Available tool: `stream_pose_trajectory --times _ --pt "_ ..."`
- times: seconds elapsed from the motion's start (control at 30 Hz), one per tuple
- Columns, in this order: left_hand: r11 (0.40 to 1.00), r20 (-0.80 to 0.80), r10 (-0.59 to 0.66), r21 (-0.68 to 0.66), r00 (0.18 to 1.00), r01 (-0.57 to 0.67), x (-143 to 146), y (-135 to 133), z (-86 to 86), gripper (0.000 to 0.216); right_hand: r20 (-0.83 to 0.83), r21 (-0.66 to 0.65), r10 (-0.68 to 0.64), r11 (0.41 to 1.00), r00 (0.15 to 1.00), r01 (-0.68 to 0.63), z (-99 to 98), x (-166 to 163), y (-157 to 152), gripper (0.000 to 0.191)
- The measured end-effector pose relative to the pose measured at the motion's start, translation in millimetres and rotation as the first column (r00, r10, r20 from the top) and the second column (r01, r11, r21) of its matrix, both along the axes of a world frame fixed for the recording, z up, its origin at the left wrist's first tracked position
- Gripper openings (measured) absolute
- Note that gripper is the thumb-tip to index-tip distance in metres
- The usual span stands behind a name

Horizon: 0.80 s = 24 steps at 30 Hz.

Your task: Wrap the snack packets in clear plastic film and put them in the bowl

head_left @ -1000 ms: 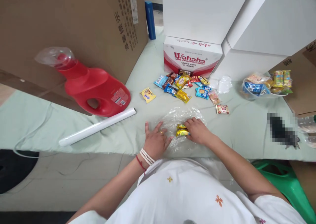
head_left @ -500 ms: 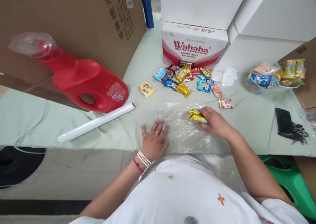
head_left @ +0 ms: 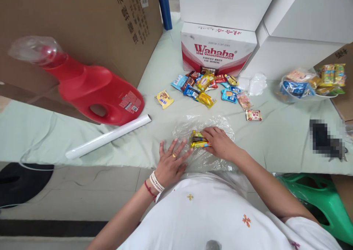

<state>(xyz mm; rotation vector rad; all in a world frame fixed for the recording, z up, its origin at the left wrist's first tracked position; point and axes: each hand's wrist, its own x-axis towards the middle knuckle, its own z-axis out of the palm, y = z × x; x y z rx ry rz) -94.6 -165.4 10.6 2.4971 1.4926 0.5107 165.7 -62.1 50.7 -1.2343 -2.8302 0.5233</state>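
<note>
A clear plastic bag (head_left: pixel 220 163) lies flat near the table's front edge. My right hand (head_left: pixel 220 143) has its fingers around yellow snack packets (head_left: pixel 199 144) above the middle of the bag; part of them is hidden under the fingers. My left hand (head_left: pixel 171 160) is spread at the bag's left side, fingers apart and holding nothing. Beyond the bag is a loose pile of wrapped snacks (head_left: pixel 205 81) in blue, yellow, red and brown. A yellow packet (head_left: pixel 164 99) lies to the left of the pile, and a small white-and-red packet (head_left: pixel 254 115) to its right.
On the left stand a large red bottle (head_left: pixel 107 92) and a white tube (head_left: pixel 109 136) against a brown carton (head_left: pixel 82 22). A Wahaba-style white-and-red water box (head_left: pixel 216 51) backs the pile. At right are a tub of snacks (head_left: pixel 300 95) and a pixelated dark item (head_left: pixel 321 136).
My right hand has moved left with the yellow packets, bringing them lower over the bag's middle, near my left fingertips. My left hand has stayed nearly in place, fingers spread.
</note>
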Motion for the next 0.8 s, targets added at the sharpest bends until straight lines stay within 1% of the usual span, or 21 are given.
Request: stream_pose_trajectory --times 0.07,0.13,0.23,0.3,0.37,0.47,0.57,0.63,0.67,0.73,0.8 --pt "0.995 0.029 -0.096 0.004 0.995 0.095 -6.7 0.5 2.6 0.062 -0.071 0.031 0.035 0.999 0.997 -0.033 1.6 6.5 -3.4 0.059" --pt "0.983 0.052 -0.179 -0.042 0.982 0.181 -14.3 2.2 5.4 0.058 -0.148 0.077 0.058 0.996 0.987 -0.046 2.6 12.7 -12.8 0.053" --pt "0.953 0.073 -0.269 -0.127 0.960 0.276 -27.4 2.4 8.0 0.058 -0.261 0.096 0.049 0.995 0.964 -0.025 -0.9 29.3 -40.6 0.041" --pt "0.940 0.078 -0.288 -0.165 0.954 0.298 -35.1 -0.2 8.3 0.055 -0.292 0.059 0.045 0.998 0.955 -0.029 -7.8 46.5 -63.5 0.039" --pt "0.938 0.087 -0.288 -0.177 0.954 0.299 -40.1 -3.1 7.3 0.041 -0.285 0.015 0.038 0.999 0.958 -0.035 -16.8 64.9 -82.8 0.036" --pt "0.952 0.142 -0.250 -0.146 0.958 0.270 -41.4 -2.3 4.7 0.021 -0.304 -0.034 -0.009 0.999 0.953 -0.002 -26.3 84.4 -94.1 0.023" --pt "0.958 0.237 -0.187 -0.170 0.953 0.230 -38.4 8.8 5.5 0.016 -0.412 -0.104 -0.025 0.994 0.911 -0.020 -21.6 89.3 -81.1 0.018" --pt "0.954 0.295 -0.124 -0.226 0.948 0.195 -35.8 21.9 9.5 0.014 -0.474 -0.150 -0.043 0.988 0.879 -0.032 -11.5 87.4 -62.7 0.018" --pt "0.953 0.316 -0.083 -0.251 0.945 0.168 -34.3 29.9 12.2 0.014 -0.488 -0.167 -0.069 0.986 0.870 -0.015 -5.9 85.7 -51.7 0.019" --pt "0.954 0.329 0.026 -0.290 0.944 0.075 -30.4 48.3 17.1 0.018 -0.473 -0.198 -0.154 0.978 0.867 0.066 3.1 81.4 -28.2 0.020" --pt "0.943 0.290 0.168 -0.325 0.942 -0.068 -24.7 68.1 19.5 0.024 -0.404 -0.235 -0.261 0.956 0.876 0.176 6.7 76.0 -4.9 0.023"
